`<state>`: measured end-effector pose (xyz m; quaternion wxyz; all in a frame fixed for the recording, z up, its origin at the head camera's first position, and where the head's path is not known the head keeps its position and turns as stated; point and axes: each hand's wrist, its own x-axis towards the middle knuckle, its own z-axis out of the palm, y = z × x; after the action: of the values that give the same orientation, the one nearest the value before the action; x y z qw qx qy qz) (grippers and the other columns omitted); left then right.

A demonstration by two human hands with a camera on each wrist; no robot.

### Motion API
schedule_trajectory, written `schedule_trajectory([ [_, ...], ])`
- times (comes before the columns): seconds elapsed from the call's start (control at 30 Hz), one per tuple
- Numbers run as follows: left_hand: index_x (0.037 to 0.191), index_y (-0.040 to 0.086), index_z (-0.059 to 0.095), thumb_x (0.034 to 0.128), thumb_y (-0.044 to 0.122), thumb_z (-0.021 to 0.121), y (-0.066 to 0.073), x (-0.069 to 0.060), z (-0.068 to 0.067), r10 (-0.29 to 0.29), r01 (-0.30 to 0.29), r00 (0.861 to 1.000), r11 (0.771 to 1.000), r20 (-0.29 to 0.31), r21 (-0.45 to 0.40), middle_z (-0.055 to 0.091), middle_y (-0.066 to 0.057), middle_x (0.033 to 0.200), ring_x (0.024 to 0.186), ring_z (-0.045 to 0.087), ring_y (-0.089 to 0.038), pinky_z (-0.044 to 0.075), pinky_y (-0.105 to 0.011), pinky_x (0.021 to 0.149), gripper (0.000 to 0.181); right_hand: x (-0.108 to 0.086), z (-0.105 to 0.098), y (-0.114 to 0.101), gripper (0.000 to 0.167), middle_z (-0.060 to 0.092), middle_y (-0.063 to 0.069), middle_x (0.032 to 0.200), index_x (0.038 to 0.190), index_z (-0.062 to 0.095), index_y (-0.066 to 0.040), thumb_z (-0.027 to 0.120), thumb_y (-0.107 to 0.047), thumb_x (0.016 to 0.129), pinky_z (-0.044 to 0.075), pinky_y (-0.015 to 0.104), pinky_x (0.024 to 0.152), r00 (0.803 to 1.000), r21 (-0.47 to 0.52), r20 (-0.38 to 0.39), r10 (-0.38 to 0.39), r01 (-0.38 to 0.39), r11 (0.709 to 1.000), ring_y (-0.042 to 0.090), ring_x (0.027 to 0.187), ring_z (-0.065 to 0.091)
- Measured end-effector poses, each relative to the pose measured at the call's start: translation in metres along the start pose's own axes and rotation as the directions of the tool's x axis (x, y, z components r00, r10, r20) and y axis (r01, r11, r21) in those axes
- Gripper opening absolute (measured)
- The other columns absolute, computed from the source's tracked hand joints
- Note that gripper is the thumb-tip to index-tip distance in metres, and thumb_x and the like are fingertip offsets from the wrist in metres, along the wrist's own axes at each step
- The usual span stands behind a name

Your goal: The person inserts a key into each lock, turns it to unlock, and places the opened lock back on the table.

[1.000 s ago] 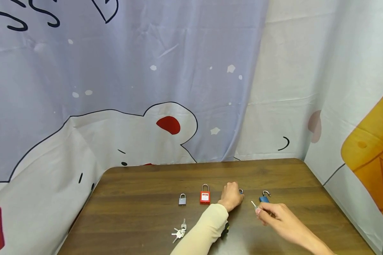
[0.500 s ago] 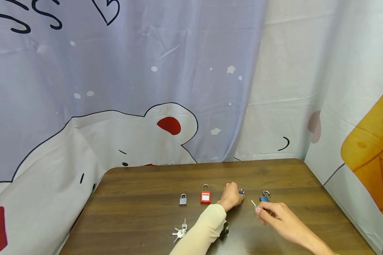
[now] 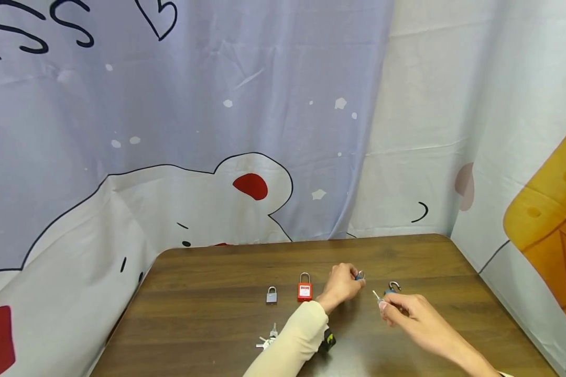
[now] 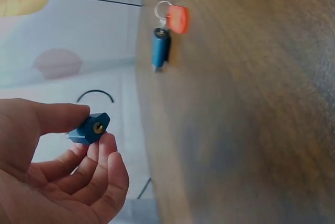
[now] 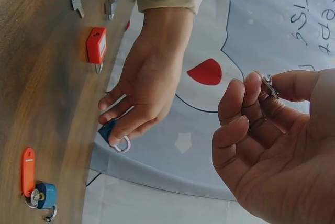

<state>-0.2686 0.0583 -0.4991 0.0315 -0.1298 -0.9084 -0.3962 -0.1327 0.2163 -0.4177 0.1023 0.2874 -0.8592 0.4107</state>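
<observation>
The right hand pinches thin metal between thumb and fingertips; it looks like a key, though the right wrist view shows it too edge-on to say whether there is more than one. Its tip points to ten o'clock. Across the lower middle comes the left sleeve, with a dark wrist device on its underside, and it covers part of a key bunch lying at eight o'clock from the left hand.

That hand is clamped by thumb and fingertips on a blue padlock (its brass keyhole faces the left wrist camera). Between three and four o'clock from it lies a second blue padlock, shackle open, an orange tag ringed to its keyhole end; the right hand partly blocks it from the head camera. Towards nine o'clock are a red padlock and, further out, a grey padlock, both shackles pointing to twelve. Beyond the wooden table, a printed curtain fills twelve o'clock.
</observation>
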Motion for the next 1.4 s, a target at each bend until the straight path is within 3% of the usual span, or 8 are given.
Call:
schedule_trajectory([
  [0.23,0.081,0.010,0.067,0.0802,0.019,0.078,0.009,-0.005,-0.019,0.048,-0.048,0.999,0.994,-0.009,-0.095,0.061,0.009,0.067,0.061,0.049,0.001,0.042,-0.015,0.058,0.014,0.006,-0.002,-0.008,0.027,0.050,-0.016,0.067,0.077,0.058,-0.025,0.057,-0.008,0.097,0.038,0.016,0.049,1.000,-0.028,-0.016,0.000,0.000,1.000,-0.008,0.057,0.039],
  [0.43,0.085,0.008,0.068,0.0810,0.018,0.078,0.014,-0.007,-0.041,0.087,-0.094,0.995,0.981,-0.053,-0.167,0.065,0.004,0.072,0.061,0.051,0.004,0.045,-0.013,0.059,0.015,0.012,-0.002,-0.014,0.029,0.046,-0.018,0.066,0.076,0.056,-0.028,0.057,-0.011,0.098,0.038,0.017,0.049,1.000,-0.014,-0.005,0.023,-0.023,1.000,-0.007,0.057,0.040],
  [0.77,0.089,0.009,0.068,0.0822,0.019,0.077,0.017,-0.019,-0.080,0.089,-0.114,0.990,0.961,-0.106,-0.253,0.067,0.002,0.077,0.067,0.055,0.002,0.048,-0.014,0.065,0.015,0.020,0.000,-0.024,0.028,0.047,-0.015,0.065,0.077,0.055,-0.026,0.056,-0.008,0.098,0.040,0.018,0.050,0.999,0.080,0.030,-0.026,0.024,0.997,-0.005,0.058,0.043],
  [1.1,0.090,0.009,0.068,0.0824,0.017,0.076,0.020,-0.036,-0.110,0.118,-0.174,0.978,0.911,-0.170,-0.373,0.067,-0.001,0.080,0.069,0.057,-0.001,0.051,-0.016,0.066,0.014,0.026,0.004,-0.034,0.027,0.057,-0.008,0.067,0.081,0.059,-0.026,0.056,-0.005,0.097,0.043,0.020,0.051,0.998,0.113,0.010,-0.068,0.066,0.991,-0.002,0.061,0.049],
  [1.27,0.091,0.008,0.067,0.0832,0.018,0.076,0.018,-0.049,-0.119,0.101,-0.169,0.979,0.890,-0.178,-0.423,0.067,-0.005,0.082,0.072,0.059,-0.004,0.052,-0.019,0.068,0.016,0.030,0.008,-0.035,0.027,0.058,-0.006,0.067,0.081,0.059,-0.025,0.056,-0.004,0.097,0.043,0.019,0.050,0.995,0.131,0.009,-0.099,0.097,0.987,-0.003,0.061,0.049],
  [1.4,0.095,0.004,0.066,0.0841,0.017,0.076,0.016,-0.058,-0.123,0.073,-0.149,0.984,0.842,-0.165,-0.518,0.069,-0.010,0.089,0.078,0.061,-0.006,0.054,-0.022,0.075,0.019,0.031,0.012,-0.036,0.028,0.058,-0.010,0.068,0.080,0.058,-0.027,0.057,-0.003,0.096,0.040,0.017,0.050,0.994,0.112,0.002,-0.108,0.107,0.988,-0.006,0.060,0.044],
])
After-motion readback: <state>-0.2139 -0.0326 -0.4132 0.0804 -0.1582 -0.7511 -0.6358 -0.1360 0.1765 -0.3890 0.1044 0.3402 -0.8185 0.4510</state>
